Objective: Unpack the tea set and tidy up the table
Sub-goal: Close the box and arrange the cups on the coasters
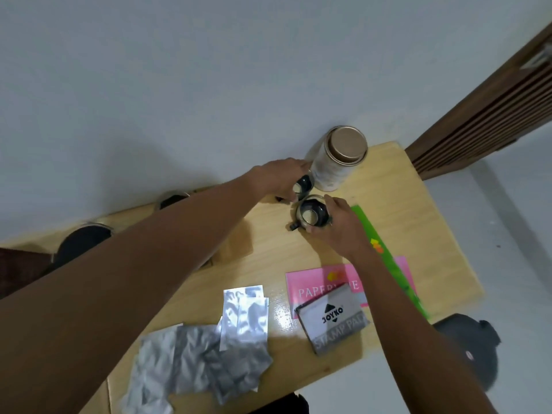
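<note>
a small black cup is held in the left grip; the black teapot on the counter is grasped by the right grip.

Black teapot, lid off, upright on the table's far end. Small black cup tilted just beyond it, beside a cylindrical tin.
</note>
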